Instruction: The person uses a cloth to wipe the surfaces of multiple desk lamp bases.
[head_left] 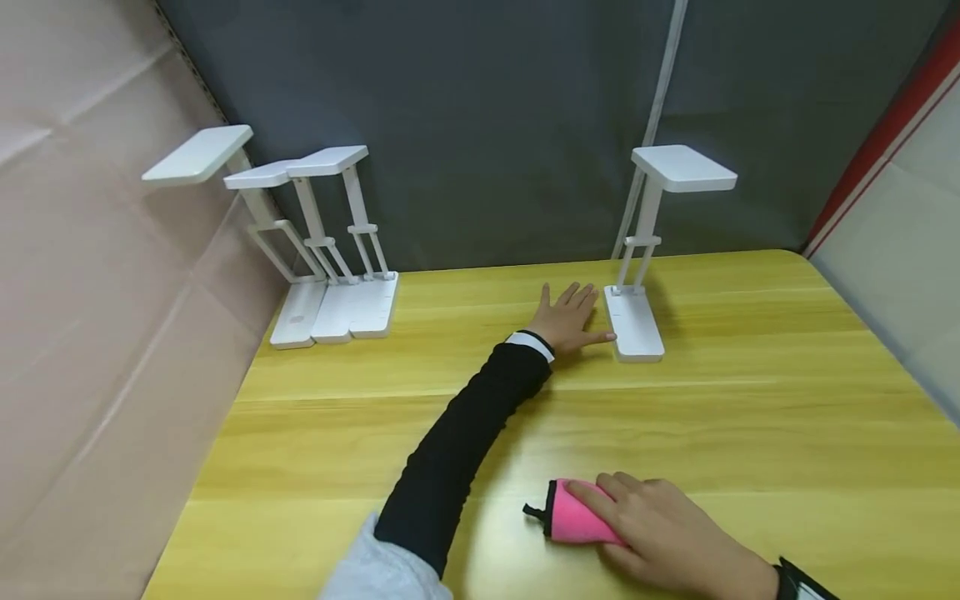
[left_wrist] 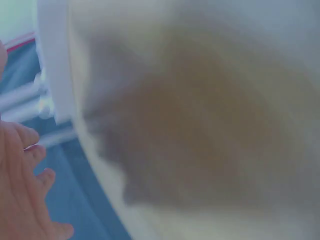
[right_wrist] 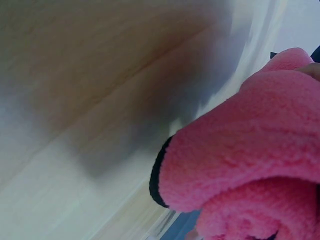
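Note:
My left hand (head_left: 573, 321) reaches to the back of the table with its fingers spread, its thumb right at the base of a white folding desk lamp (head_left: 636, 329). In the left wrist view the fingers (left_wrist: 30, 150) show beside the white base (left_wrist: 54, 60). Near the front, my right hand (head_left: 660, 525) grips a pink fleece cloth (head_left: 581, 517) with black edging and a black loop. Up close in the right wrist view, the bunched pink cloth (right_wrist: 250, 135) bulges in folds; most of that hand is out of frame.
Several more white desk lamps (head_left: 354, 308) stand side by side at the back left corner of the wooden table (head_left: 337, 467). A dark grey curtain (head_left: 480, 133) hangs behind, with pale panels (head_left: 97, 350) at the sides. A black sleeve (head_left: 465, 442) covers the left forearm.

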